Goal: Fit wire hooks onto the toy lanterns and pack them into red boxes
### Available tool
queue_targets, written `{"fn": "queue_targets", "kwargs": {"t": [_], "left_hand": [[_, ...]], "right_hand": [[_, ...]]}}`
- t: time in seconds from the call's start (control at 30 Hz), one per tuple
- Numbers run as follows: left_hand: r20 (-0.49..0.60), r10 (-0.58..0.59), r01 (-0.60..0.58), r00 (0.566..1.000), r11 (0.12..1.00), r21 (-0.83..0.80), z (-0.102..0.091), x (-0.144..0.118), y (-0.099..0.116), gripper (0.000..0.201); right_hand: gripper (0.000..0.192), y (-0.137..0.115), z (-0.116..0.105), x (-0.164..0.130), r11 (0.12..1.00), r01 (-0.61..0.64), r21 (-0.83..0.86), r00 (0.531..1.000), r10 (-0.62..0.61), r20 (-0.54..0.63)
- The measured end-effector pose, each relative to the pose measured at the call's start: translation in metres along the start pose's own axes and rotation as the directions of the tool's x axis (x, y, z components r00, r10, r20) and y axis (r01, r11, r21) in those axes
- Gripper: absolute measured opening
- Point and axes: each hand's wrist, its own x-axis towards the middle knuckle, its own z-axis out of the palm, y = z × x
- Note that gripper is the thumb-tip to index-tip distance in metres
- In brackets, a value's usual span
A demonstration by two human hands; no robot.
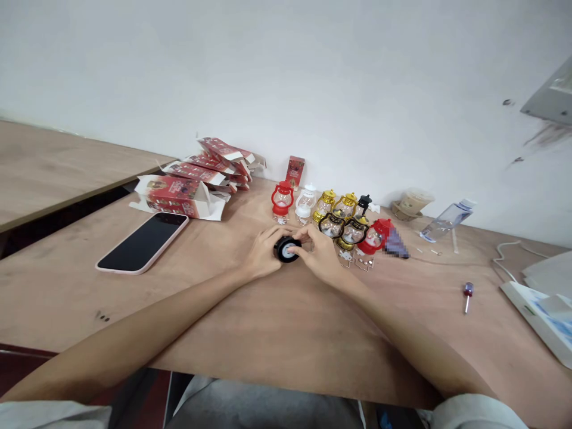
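Observation:
A small black lantern (280, 249) is tipped over in my hands at the middle of the table, its round base turned toward me. My left hand (263, 253) is wrapped round its left side. My right hand (319, 253) grips it from the right, with the thumb on the pale disc (289, 251) in the base. The lantern's upper part is hidden behind the base and fingers. Just beyond my hands stand a red lantern (282, 208), a white lantern (305, 210) and several gold and black ones. Another red lantern (374, 239) leans at the right of the group.
Red printed boxes (172, 192) are piled at the left, behind a phone (143, 243). One box (295, 173) stands against the wall. A screwdriver (467, 297), a tilted water bottle (447, 221), a lidded cup (413, 204) and a white device (536, 316) with a cable are at the right.

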Motion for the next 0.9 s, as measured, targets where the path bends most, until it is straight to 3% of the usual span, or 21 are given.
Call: {"fn": "queue_targets", "kwargs": {"t": [0.17, 0.5, 0.9], "left_hand": [[0.012, 0.008, -0.008, 1.000, 1.000, 0.022, 0.002, -0.001, -0.002, 0.033], [-0.056, -0.004, -0.001, 0.998, 0.996, -0.091, -0.001, 0.002, 0.001, 0.033], [-0.036, 0.000, 0.000, 0.999, 1.000, -0.016, 0.006, 0.000, -0.008, 0.037]], "right_hand": [[0.016, 0.000, 0.002, 0.000, 0.999, -0.029, 0.036, 0.999, 0.030, -0.028], [0.020, 0.015, 0.003, -0.008, 0.979, 0.203, 0.031, 0.976, -0.199, -0.089], [0.013, 0.020, 0.012, -0.016, 0.993, 0.114, 0.042, 0.980, -0.105, -0.169]]}}
